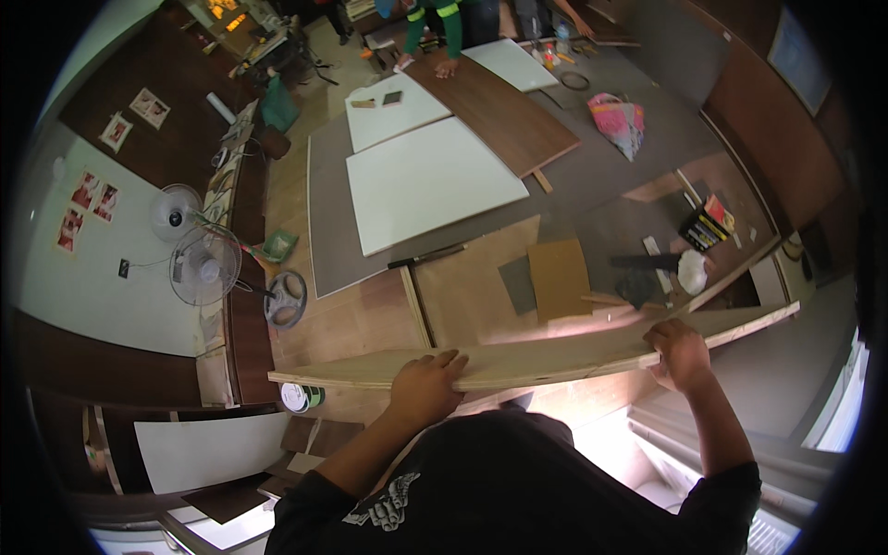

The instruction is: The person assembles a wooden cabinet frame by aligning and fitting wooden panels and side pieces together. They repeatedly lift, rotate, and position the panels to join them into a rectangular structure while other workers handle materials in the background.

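Observation:
A long, pale plywood board (546, 358) stands on edge across the front of me, its layered edge facing up. My left hand (427, 387) grips that edge left of the middle, fingers curled over the far face. Toward the right end, my right hand (680, 351) is closed round the same edge, with its thumb on the near side. The board's lower part is hidden from this angle. Beyond it, brown cardboard-like sheets (559, 280) lie on the work surface.
White panels (430, 185) and a dark brown board (499, 111) lie on the large grey table, where a co-worker in green sleeves (447, 37) leans over. A standing fan (205, 268) is at left. A paint can (298, 398) sits below the board's left end. A black box (708, 224) stands right.

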Demonstrator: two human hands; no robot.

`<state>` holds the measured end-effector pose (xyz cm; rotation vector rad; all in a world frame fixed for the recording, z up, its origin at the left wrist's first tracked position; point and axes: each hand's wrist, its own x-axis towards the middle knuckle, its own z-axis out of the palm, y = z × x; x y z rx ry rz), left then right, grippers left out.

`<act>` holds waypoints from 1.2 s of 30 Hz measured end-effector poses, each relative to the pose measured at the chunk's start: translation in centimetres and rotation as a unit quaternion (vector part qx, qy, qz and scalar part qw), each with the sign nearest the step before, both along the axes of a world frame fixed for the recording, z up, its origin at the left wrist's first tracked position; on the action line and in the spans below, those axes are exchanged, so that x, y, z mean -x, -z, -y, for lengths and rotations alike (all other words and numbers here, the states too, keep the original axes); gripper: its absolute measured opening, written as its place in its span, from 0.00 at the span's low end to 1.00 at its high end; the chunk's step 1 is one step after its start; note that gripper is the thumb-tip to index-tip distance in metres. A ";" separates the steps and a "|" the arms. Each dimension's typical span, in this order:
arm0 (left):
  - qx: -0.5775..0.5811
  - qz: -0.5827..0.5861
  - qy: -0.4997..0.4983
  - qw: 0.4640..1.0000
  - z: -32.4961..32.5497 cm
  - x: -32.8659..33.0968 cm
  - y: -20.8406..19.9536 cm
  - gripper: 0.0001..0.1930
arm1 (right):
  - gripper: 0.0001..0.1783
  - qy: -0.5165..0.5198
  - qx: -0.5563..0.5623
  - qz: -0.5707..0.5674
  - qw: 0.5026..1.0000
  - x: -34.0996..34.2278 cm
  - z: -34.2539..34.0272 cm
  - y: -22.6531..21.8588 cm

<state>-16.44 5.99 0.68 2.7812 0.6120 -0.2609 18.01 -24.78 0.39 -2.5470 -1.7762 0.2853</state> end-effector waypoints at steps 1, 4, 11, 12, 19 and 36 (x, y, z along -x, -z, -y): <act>0.008 -0.024 0.012 1.000 -0.3 -0.1 -0.2 0.27 | 0.28 0.004 0.027 -0.002 1.000 -0.2 0.1 0.4; 0.062 -0.107 0.001 0.992 -0.5 -0.6 -0.9 0.23 | 0.25 0.008 0.105 -0.018 0.994 -0.3 -0.6 -0.7; 0.014 0.009 0.007 1.000 0.3 0.9 0.5 0.31 | 0.24 -0.018 0.100 0.003 0.995 -0.2 0.0 -0.1; 0.012 0.012 -0.003 1.000 0.5 0.7 -0.1 0.32 | 0.24 -0.007 0.096 0.002 0.995 -0.2 -0.1 -0.1; 0.010 0.018 -0.020 1.000 -0.4 -0.1 -0.9 0.37 | 0.28 0.035 0.027 -0.037 0.998 -0.5 -0.5 -0.1; 0.044 -0.054 0.104 0.992 -1.4 -0.2 -0.1 0.13 | 0.13 0.024 0.048 -0.006 0.999 -3.7 3.0 -0.5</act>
